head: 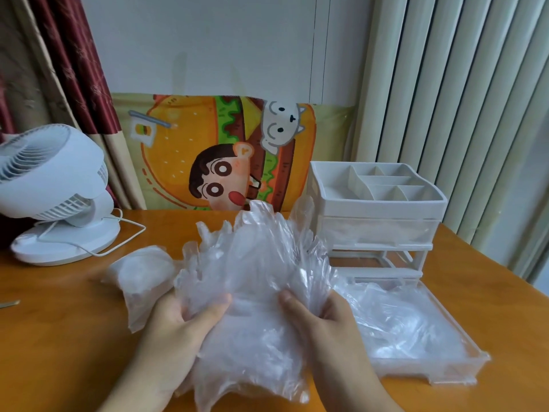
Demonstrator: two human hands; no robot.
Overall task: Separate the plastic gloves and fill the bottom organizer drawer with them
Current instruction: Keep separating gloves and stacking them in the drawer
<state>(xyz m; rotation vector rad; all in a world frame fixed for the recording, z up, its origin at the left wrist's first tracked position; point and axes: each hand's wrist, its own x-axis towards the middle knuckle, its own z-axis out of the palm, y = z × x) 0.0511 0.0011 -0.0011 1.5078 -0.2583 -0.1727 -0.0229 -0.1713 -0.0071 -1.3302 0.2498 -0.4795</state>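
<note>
Left hand [181, 319] and right hand [320, 316] both pinching glove bundle [252, 281], centre frame. Bottom drawer [427, 373] pulled out, lower right, partly filled. Risk: thin clinging film, several gloves lifting together or tearing; loose ones sliding off table [59, 337].

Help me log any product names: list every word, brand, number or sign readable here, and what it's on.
None readable.
Cartoon cloth: pictures only, no words.
Fan, organizer, bottom drawer, gloves: no visible print or label.

2 bare hands [178, 319] and forearms, no sleeves visible.
</note>
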